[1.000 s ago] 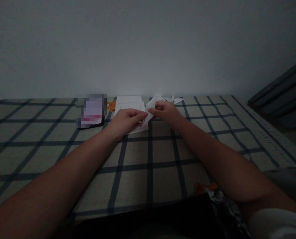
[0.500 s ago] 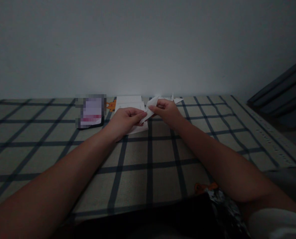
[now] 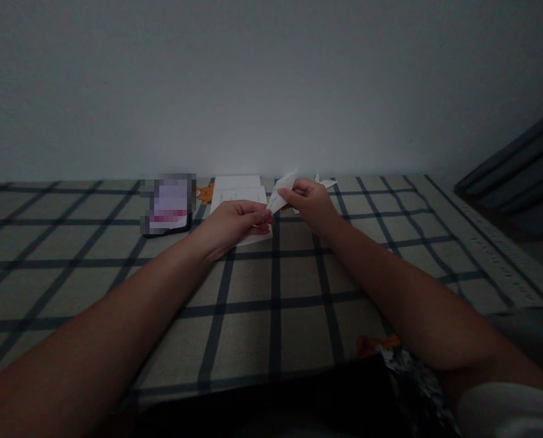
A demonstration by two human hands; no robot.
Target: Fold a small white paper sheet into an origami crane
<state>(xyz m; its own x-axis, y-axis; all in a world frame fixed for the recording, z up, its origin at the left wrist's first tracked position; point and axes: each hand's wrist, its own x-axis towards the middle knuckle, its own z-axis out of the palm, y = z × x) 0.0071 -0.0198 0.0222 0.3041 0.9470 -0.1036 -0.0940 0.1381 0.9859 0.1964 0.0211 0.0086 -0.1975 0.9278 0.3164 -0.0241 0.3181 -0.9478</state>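
Note:
Between my two hands is a piece of folded white paper (image 3: 282, 187), narrow and pointed toward its lower left end. My left hand (image 3: 238, 222) pinches that lower tip between thumb and fingers. Higher up, my right hand (image 3: 306, 198) grips the paper's right side, its thumb lying along the front. White sheets (image 3: 238, 187) lie flat behind and beneath my left hand, partly hidden by it. Just behind my right hand sits a folded white paper shape (image 3: 328, 183) with pointed ends, partly covered by the hand.
A phone-like device (image 3: 168, 204) with a blurred screen is to the left of the sheets. The checked cloth (image 3: 299, 274) covers the surface up to the grey wall (image 3: 271, 85). Dark folded fabric (image 3: 518, 176) hangs at the right. Something black (image 3: 271, 401) is at the near edge.
The folded paper has turned slightly between my hands and now looks narrower. My right hand has shifted a little to the right; my left hand has barely moved.

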